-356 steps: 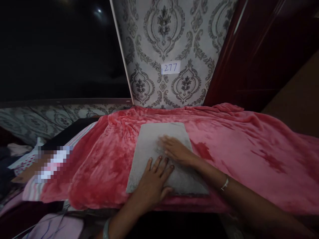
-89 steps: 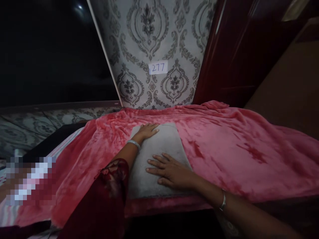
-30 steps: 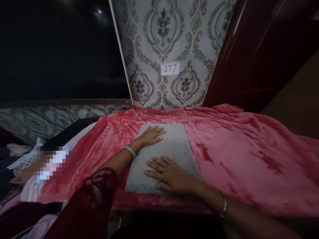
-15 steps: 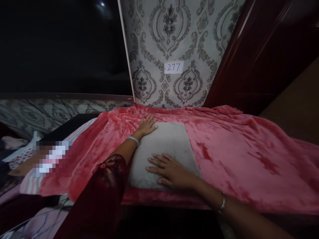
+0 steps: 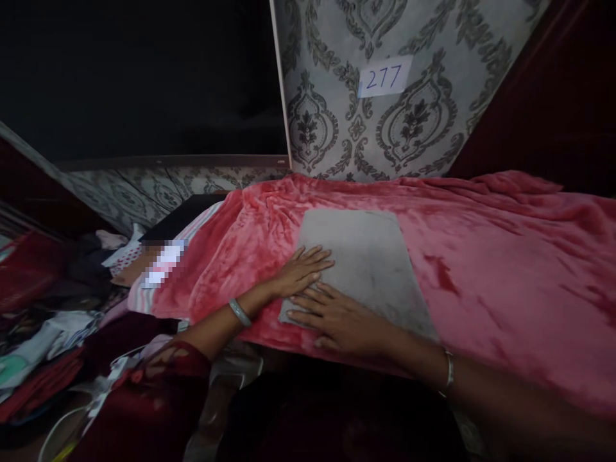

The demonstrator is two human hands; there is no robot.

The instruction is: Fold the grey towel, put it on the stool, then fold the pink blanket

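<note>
A flat grey cloth piece (image 5: 360, 250), roughly rectangular, lies on a pink plush blanket (image 5: 491, 295). Fingers spread, my left hand (image 5: 301, 273) rests flat over the cloth's left edge. My right hand (image 5: 339, 317) lies flat on its near left part, fingertips close to the left hand's fingers. Neither hand grips anything. The near edge of the cloth is partly hidden under my right hand and forearm.
A large black screen (image 5: 168, 77) stands behind at the left. Patterned wallpaper bears a paper label (image 5: 385, 77) reading 277. Piled clothes (image 5: 52, 340) lie at the lower left. A dark red panel (image 5: 543, 122) rises at the right.
My left hand has slid from the cloth's far left corner toward me, down its left edge. My right hand now lies nearer the left edge. The view has turned left and downward.
</note>
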